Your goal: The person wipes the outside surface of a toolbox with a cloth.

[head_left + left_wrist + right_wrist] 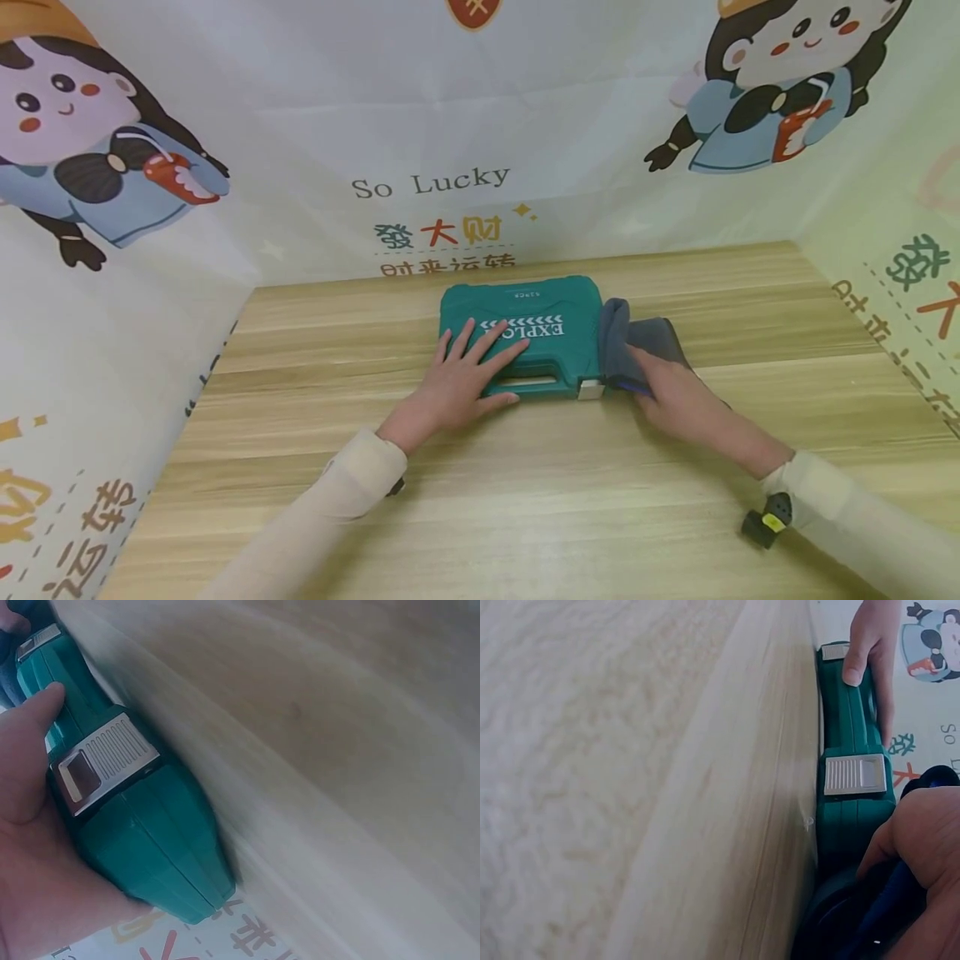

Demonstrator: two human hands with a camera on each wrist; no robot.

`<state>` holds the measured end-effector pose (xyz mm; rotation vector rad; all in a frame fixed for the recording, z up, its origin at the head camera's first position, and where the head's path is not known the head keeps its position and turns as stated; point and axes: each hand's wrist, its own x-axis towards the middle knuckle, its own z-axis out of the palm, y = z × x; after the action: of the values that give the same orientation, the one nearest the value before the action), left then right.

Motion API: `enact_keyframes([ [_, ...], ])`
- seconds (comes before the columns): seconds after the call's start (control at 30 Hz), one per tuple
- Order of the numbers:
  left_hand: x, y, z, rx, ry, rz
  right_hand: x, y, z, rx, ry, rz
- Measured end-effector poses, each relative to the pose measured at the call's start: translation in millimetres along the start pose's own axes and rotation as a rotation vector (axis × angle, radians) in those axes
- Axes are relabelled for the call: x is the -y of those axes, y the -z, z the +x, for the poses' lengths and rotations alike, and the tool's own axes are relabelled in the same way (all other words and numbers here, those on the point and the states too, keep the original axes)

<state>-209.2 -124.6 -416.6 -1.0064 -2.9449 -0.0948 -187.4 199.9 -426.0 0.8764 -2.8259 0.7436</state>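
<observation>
A teal plastic tool case [581, 342] lies flat on the table, its printed lettering upside down in the head view and its handle on the near side. My left hand [461, 379] rests on the lid with fingers spread, covering part of the lettering. Its thumb lies by the handle. At the case's right side, my right hand [678, 400] grips a folded dark grey cloth [656, 337] that lies against the case's edge. Silver latches show on the front: one latch [109, 761] in the left wrist view, another latch [855, 775] in the right wrist view.
The wood-grain table [495, 500] is bordered by printed cloth walls [315, 158] at the back and both sides. The case sits toward the table's back edge. A black device with a yellow mark [768, 522] is strapped to the right wrist.
</observation>
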Motion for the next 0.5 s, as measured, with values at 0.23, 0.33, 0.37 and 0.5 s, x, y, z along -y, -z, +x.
enact_keyframes([
  [0.23, 1.7, 0.7, 0.0, 0.0, -0.014, -0.029, 0, 5, 0, 0.019, -0.003, 0.019],
  [0.33, 4.0, 2.3, 0.1, 0.009, -0.018, -0.071, 0, 5, 1, 0.031, -0.009, 0.018],
  [0.37, 5.1, 2.9, 0.1, 0.012, -0.02, -0.089, 0, 5, 1, 0.034, -0.01, 0.018],
  [0.5, 10.9, 5.2, -0.3, -0.005, -0.029, -0.189, 0, 5, 1, 0.038, -0.01, 0.019],
])
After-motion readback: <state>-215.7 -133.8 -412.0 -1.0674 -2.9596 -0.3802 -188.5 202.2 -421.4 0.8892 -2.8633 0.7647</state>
